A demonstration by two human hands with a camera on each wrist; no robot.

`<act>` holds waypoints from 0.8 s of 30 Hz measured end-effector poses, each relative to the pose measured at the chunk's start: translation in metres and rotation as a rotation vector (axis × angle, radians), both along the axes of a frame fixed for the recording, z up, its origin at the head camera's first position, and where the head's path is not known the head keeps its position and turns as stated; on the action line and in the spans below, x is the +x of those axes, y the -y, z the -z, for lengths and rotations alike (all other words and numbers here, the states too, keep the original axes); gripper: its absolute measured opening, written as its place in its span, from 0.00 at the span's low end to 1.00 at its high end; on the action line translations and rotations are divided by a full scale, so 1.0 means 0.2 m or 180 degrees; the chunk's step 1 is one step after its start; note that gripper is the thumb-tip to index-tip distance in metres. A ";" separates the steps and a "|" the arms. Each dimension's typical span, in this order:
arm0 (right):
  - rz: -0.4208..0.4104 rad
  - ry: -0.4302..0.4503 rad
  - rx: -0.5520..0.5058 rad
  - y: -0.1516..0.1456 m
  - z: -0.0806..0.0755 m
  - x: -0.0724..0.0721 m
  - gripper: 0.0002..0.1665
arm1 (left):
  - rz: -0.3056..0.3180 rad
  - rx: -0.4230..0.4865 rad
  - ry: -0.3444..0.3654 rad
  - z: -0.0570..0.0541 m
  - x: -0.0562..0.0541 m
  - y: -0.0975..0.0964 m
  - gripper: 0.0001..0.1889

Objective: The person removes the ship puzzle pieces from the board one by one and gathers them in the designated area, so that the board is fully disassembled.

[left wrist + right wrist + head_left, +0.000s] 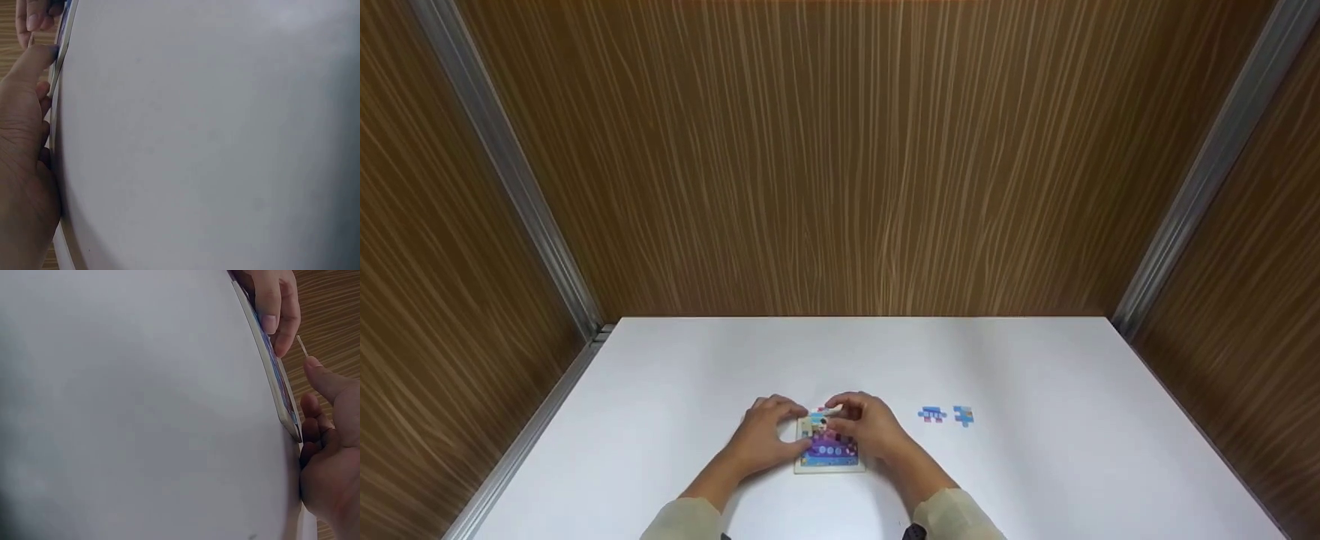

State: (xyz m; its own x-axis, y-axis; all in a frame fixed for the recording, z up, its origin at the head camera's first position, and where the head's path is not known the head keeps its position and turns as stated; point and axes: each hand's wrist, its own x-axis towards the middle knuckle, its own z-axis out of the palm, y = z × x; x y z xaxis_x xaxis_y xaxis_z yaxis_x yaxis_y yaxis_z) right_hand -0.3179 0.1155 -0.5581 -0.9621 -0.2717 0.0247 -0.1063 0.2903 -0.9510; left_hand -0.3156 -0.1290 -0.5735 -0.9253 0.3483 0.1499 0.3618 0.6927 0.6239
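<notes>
A small jigsaw puzzle in a pale frame [830, 470] lies on the white table, its picture mostly purple and blue. My left hand [766, 437] rests on its left side, with thumb and forefinger spread over the edge and touching the board. Over the upper right part of the puzzle, my right hand [871, 427] pinches a puzzle piece [302, 345] between thumb and fingers. That piece appears thin and edge-on, tilted above the board, in the right wrist view; its printed face is largely hidden.
Two loose puzzle pieces lie to the right on the table, a blue and pink one [932, 414] and a blue one with some orange [964, 415]. Wood-grain panels [840, 165] with metal corner strips enclose the white table [1035, 465] at the back and sides.
</notes>
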 end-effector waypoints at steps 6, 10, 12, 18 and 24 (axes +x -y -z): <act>-0.0091 -0.0028 0.0086 -0.03 -0.01 0.00 0.14 | -0.0014 -0.0009 0.0020 0.00 0.00 0.00 0.28; -0.0061 -0.0014 0.0081 -0.06 -0.02 0.01 0.14 | -0.0037 -0.0031 0.0021 -0.01 0.01 0.00 0.28; -0.0054 -0.0010 0.0103 -0.08 -0.03 0.02 0.14 | -0.0056 -0.0024 0.0016 -0.02 0.01 0.00 0.28; -0.0055 -0.0016 0.0171 -0.17 -0.07 0.06 0.15 | -0.0065 0.0003 0.0114 -0.03 0.02 -0.01 0.27; -0.0027 -0.0141 0.0233 -0.26 -0.08 0.09 0.16 | -0.0092 -0.0017 0.0145 -0.03 0.02 -0.01 0.28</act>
State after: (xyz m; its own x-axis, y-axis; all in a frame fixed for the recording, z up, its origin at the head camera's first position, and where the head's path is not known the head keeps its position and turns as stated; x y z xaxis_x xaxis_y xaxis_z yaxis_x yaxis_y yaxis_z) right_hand -0.2994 0.1676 -0.5424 -0.9582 -0.2823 0.0470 -0.1507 0.3577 -0.9216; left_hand -0.3107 -0.1266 -0.5672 -0.9409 0.3219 0.1056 0.3129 0.7059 0.6354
